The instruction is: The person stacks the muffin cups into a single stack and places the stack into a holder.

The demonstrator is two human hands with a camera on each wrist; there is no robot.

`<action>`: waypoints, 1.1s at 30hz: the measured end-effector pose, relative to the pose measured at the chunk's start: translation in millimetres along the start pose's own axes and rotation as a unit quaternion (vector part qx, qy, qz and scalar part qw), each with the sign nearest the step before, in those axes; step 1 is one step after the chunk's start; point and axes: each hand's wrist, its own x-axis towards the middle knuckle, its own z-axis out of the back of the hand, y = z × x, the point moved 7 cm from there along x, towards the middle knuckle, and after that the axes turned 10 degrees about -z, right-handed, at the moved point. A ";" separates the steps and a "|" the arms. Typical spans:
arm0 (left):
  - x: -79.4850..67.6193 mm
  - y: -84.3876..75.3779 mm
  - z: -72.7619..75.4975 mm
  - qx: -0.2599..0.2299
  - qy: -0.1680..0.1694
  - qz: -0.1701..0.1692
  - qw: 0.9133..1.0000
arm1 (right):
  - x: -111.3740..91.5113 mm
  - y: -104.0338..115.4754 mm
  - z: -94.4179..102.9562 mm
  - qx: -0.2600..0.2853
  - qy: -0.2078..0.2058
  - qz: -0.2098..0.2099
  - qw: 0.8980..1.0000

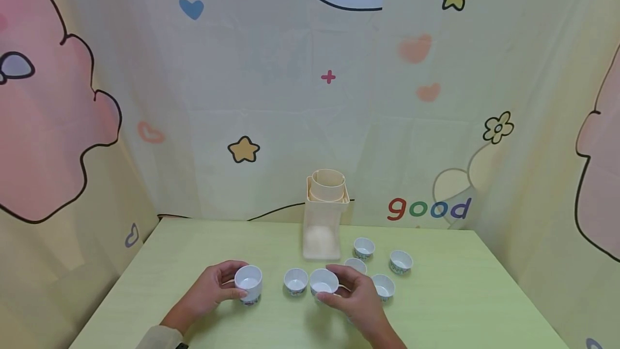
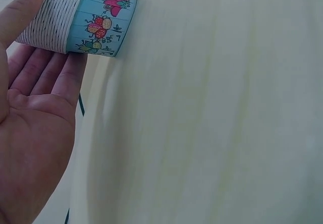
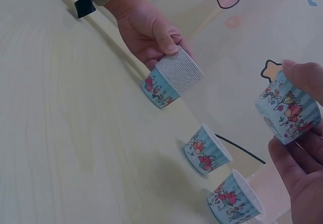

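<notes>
My left hand (image 1: pixel 219 286) grips a stack of nested paper cups (image 1: pixel 249 280), thumb on the near side and fingers behind. Their close-set white rims and the blue, strawberry-like printed side of the lowest cup (image 2: pixel 98 24) show in the left wrist view. On the right, my right hand (image 1: pixel 359 296) holds a single paper cup (image 1: pixel 324 283) upright between thumb and fingers; its blue flowered side (image 3: pixel 288 112) faces the right wrist camera. Between the hands a loose paper cup (image 1: pixel 296 283) stands upright on the table.
Several more paper cups stand around my right hand, including one (image 1: pixel 364 248) at the back, one (image 1: pixel 401 262) farther right and one (image 1: pixel 384 287) beside the hand. A beige stand (image 1: pixel 322 225) with a round open tube on top rises behind, near the table's (image 1: pixel 218 241) back edge.
</notes>
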 end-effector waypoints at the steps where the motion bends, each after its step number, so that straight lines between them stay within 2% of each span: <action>1: 0.1 0.2 0.1 0.000 0.000 0.000 1.000 | 0.4 -0.1 -2.2 0.004 0.002 0.001 1.000; 12: 0.5 2.9 1.0 0.007 0.003 -0.003 1.000 | 4.4 -2.2 -26.2 0.041 0.030 0.005 0.999; 21: 1.3 2.3 1.2 0.006 0.004 -0.010 1.000 | 9.3 -1.6 -38.8 0.041 0.026 -0.003 0.999; 27: 1.1 0.6 0.8 0.007 0.003 -0.012 1.000 | 11.3 0.5 -46.7 0.040 0.029 0.015 0.999; 33: 0.5 -0.6 0.7 0.018 0.002 -0.008 1.000 | 15.5 -3.6 -57.1 0.059 0.035 -0.005 0.998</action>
